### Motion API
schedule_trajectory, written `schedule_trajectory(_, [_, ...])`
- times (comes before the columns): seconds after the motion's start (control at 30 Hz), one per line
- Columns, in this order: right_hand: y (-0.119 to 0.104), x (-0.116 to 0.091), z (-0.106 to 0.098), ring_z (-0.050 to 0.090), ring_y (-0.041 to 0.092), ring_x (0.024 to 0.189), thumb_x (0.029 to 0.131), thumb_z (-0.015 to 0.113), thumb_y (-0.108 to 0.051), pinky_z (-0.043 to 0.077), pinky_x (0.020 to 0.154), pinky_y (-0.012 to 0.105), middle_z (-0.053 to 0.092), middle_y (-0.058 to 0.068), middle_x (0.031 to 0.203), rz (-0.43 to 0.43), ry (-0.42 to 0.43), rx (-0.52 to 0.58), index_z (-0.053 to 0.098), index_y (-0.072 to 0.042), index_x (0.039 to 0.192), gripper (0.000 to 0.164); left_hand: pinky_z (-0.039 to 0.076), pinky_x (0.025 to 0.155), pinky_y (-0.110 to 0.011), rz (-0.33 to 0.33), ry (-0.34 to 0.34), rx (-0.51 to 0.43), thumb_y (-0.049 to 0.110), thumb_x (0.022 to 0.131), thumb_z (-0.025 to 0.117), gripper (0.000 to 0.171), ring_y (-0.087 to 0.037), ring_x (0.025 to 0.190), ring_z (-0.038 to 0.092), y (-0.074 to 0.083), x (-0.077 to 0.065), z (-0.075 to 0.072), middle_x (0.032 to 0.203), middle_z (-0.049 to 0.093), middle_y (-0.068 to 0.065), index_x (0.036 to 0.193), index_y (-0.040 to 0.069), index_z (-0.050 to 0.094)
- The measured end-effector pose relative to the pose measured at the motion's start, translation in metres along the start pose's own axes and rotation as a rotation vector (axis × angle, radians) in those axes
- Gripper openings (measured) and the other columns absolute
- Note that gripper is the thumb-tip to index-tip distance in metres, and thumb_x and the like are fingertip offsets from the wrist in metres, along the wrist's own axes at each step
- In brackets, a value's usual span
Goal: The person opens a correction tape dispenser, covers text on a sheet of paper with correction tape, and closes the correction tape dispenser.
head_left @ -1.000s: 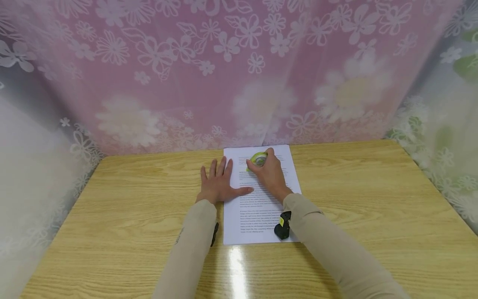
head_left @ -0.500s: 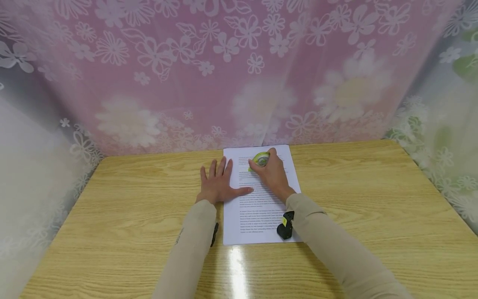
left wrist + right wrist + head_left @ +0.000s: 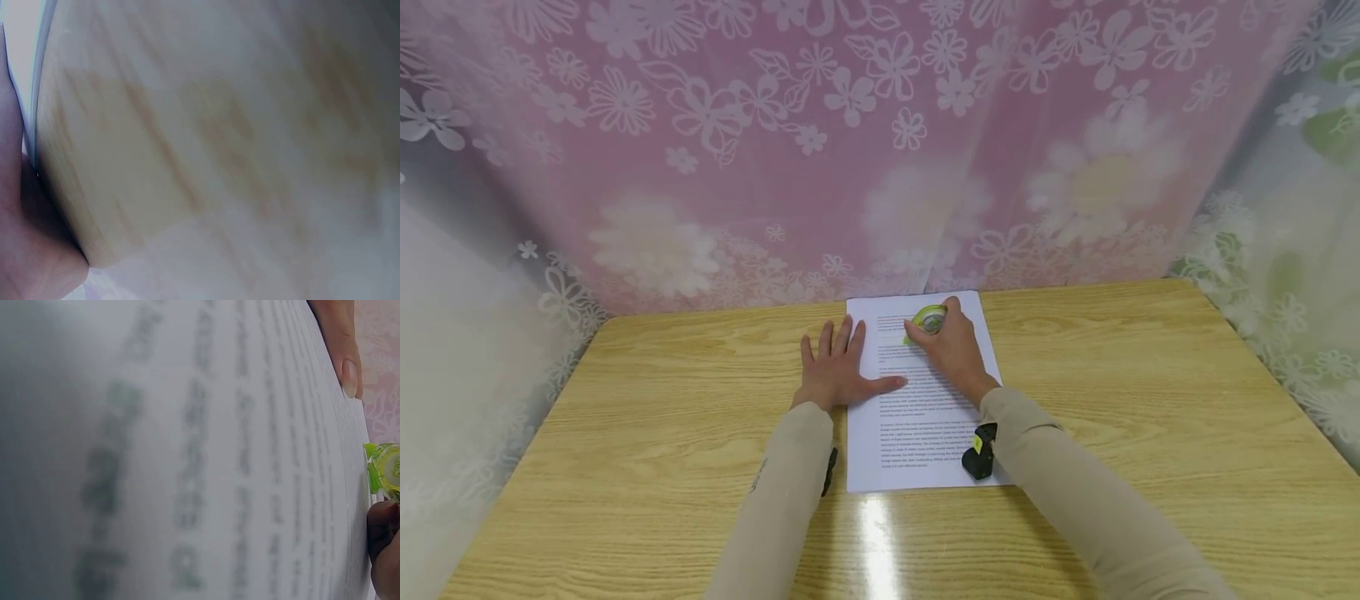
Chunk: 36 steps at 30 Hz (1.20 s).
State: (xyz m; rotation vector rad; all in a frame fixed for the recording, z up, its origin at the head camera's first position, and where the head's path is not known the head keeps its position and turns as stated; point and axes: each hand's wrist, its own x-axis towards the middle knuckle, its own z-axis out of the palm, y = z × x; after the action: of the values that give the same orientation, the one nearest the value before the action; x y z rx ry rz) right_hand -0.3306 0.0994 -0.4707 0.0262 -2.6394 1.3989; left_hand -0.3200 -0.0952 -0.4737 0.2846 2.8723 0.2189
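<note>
A printed sheet of paper [image 3: 861, 454] lies on the table, its far edge close to the curtain. My left hand [image 3: 835, 372] rests with fingers spread across the sheet's left edge, the thumb reaching over the text. On the upper part of the sheet, my right hand [image 3: 961, 350] grips a green correction tape [image 3: 931, 317] with a clear case between thumb and fingers. In the right wrist view, the green tip of the correction tape [image 3: 374, 469] is down at the paper, beyond blurred lines of print. The left wrist view shows mostly blurred wood grain and part of the left hand [image 3: 31, 250].
The wooden table [image 3: 700, 450] extends to both sides of the paper. A pink flowered curtain [image 3: 775, 167] hangs right behind its back edge. Pale curtains [image 3: 475, 275] hang along the sides. A black wrist camera [image 3: 978, 458] hangs low over the sheet's lower right.
My right hand has slid a short way to the right across the page with the correction tape. The left hand stays in place on the sheet.
</note>
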Motion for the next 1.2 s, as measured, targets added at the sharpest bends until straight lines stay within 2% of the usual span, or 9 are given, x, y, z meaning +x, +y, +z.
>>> schedule_trajectory(0.23, [0.004,-0.001,-0.004,0.059,0.024,0.075,0.086,0.071,-0.037,0.05,0.066,0.035,0.057,0.012,0.091,-0.014,0.013,0.013,0.039,-0.002,0.111,0.054,-0.016,0.106,-0.057,-0.007,-0.011,-0.01,0.099,0.058,0.032,0.125,-0.026,0.142,-0.018,-0.001,0.003,0.003,0.157,-0.016,0.005,0.153,0.027,-0.009])
schedule_trajectory(0.47, [0.006,-0.002,-0.006,0.059,0.023,0.076,0.086,0.07,-0.038,0.05,0.066,0.035,0.057,0.013,0.092,-0.02,0.02,0.002,0.039,-0.001,0.112,0.055,-0.016,0.105,-0.059,0.005,0.0,-0.024,0.099,0.057,0.031,0.127,-0.027,0.142,-0.017,-0.002,0.006,0.006,0.158,-0.015,0.005,0.153,0.027,-0.007])
schedule_trajectory(0.9, [0.013,-0.002,-0.012,0.059,0.025,0.073,0.085,0.07,-0.04,0.05,0.064,0.036,0.057,0.013,0.09,-0.022,0.04,0.012,0.04,-0.001,0.111,0.056,-0.011,0.107,-0.058,0.008,-0.002,-0.011,0.092,0.066,0.038,0.119,-0.028,0.144,-0.01,0.004,-0.006,-0.006,0.159,-0.008,0.0,0.155,0.022,-0.001])
schedule_trajectory(1.2, [0.016,-0.002,-0.016,0.061,0.025,0.076,0.085,0.072,-0.036,0.051,0.065,0.036,0.058,0.015,0.092,-0.02,0.037,0.022,0.04,0.0,0.112,0.055,-0.015,0.106,-0.058,0.0,0.011,-0.025,0.097,0.06,0.035,0.125,-0.028,0.143,-0.014,-0.001,0.002,0.004,0.159,-0.012,0.003,0.154,0.026,-0.004])
